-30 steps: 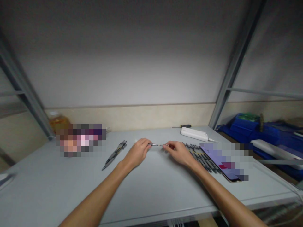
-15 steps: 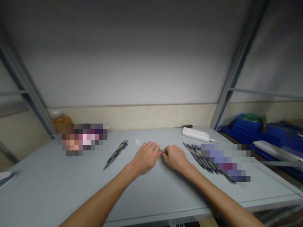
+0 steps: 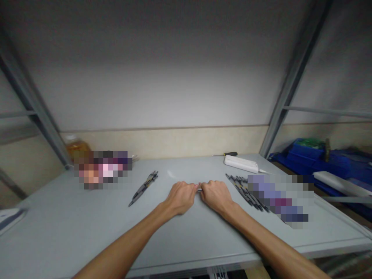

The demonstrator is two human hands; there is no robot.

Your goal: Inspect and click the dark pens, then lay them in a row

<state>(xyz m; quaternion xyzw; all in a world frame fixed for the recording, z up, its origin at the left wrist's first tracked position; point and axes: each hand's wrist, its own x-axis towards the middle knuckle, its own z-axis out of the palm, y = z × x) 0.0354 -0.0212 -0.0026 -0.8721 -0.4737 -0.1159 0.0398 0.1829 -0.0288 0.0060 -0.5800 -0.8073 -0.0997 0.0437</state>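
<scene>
Above the middle of the table (image 3: 174, 248), my left hand (image 3: 183, 197) and my right hand (image 3: 215, 197) are closed close together around one pen (image 3: 199, 190). Only a short, silvery-grey stretch of it shows between the two fists; the rest is hidden inside the fingers. To the left of my left hand lies a small bunch of grey pens (image 3: 143, 188) with dark grips. On the right, several similar grey pens (image 3: 247, 192) lie side by side in a slanted row.
A white power strip (image 3: 241, 164) with a cord and a screwdriver (image 3: 231, 154) lie at the back right. Blurred-out items (image 3: 101, 170) stand at the back left by a bottle of amber liquid (image 3: 78, 148). Metal posts (image 3: 296, 81) flank the table.
My left hand has curled from stretched-out fingers into a fist around the pen. Both hands have come slightly lower and closer together.
</scene>
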